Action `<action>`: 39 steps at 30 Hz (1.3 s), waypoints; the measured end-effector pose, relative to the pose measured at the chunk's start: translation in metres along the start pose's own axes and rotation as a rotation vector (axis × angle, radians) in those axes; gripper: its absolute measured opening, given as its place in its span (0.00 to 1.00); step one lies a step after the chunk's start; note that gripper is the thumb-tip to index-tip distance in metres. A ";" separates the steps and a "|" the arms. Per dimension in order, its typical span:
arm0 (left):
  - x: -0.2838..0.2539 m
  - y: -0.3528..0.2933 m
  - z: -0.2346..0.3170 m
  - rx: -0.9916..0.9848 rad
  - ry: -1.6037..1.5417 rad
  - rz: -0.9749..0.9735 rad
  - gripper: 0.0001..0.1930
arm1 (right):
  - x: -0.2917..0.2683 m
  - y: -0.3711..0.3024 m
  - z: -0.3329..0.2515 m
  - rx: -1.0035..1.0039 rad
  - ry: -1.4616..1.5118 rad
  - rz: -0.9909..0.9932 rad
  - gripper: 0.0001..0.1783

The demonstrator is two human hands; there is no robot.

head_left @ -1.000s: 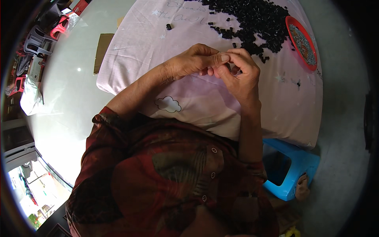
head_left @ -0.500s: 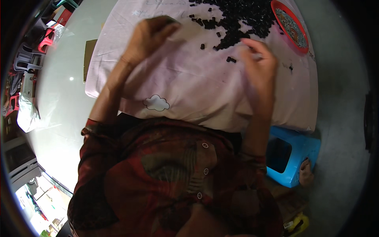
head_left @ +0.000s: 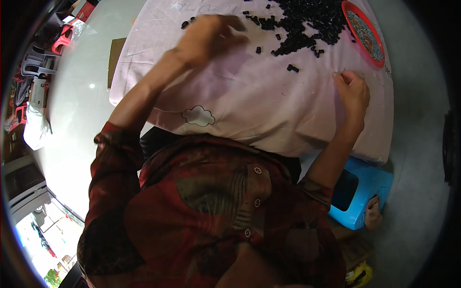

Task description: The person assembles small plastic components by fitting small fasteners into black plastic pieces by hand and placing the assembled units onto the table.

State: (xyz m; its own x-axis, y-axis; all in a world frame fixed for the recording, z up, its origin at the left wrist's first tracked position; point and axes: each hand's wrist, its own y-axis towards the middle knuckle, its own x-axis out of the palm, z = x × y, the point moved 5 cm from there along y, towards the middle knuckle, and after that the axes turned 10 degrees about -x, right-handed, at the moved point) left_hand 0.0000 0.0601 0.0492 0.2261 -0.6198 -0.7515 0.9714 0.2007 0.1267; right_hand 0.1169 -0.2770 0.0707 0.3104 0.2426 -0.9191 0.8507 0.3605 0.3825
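From the wearer's head, one wide fisheye view looks steeply down, upright: the patterned shirt [head_left: 192, 211] fills the lower middle close by, the left hand [head_left: 206, 41] and right hand [head_left: 354, 93] lie farther forward over pink cloth [head_left: 249, 101], and pale floor [head_left: 81, 115] curves at the left.

My left hand [head_left: 209, 41], blurred; black pile [head_left: 295, 41], cut off by the upper edge; bits [head_left: 364, 36] in red dish [head_left: 377, 63], too small to identify.

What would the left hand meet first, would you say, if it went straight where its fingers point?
Probably the scattered black pieces just right of the left hand, though its height is unclear and it might pass above them.
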 end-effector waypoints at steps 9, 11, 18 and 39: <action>0.054 0.058 0.023 0.199 -0.100 0.014 0.09 | 0.026 0.029 -0.020 -0.125 0.235 0.047 0.12; 0.050 0.060 0.030 0.199 -0.136 -0.009 0.09 | 0.033 0.028 -0.019 -0.118 0.360 0.062 0.11; 0.017 0.061 -0.011 0.151 -0.221 0.096 0.10 | 0.024 0.013 -0.026 -0.058 0.466 0.159 0.11; 0.041 0.081 -0.018 -0.396 -0.979 -0.286 0.15 | 0.019 0.011 -0.073 -0.126 0.895 0.119 0.12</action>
State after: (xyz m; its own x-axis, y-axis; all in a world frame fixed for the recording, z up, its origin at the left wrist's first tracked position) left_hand 0.0872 0.0645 0.0169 0.1255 -0.9818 0.1426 0.9447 0.0743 -0.3193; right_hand 0.1014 -0.2031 0.0640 -0.0967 0.8738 -0.4766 0.7649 0.3716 0.5261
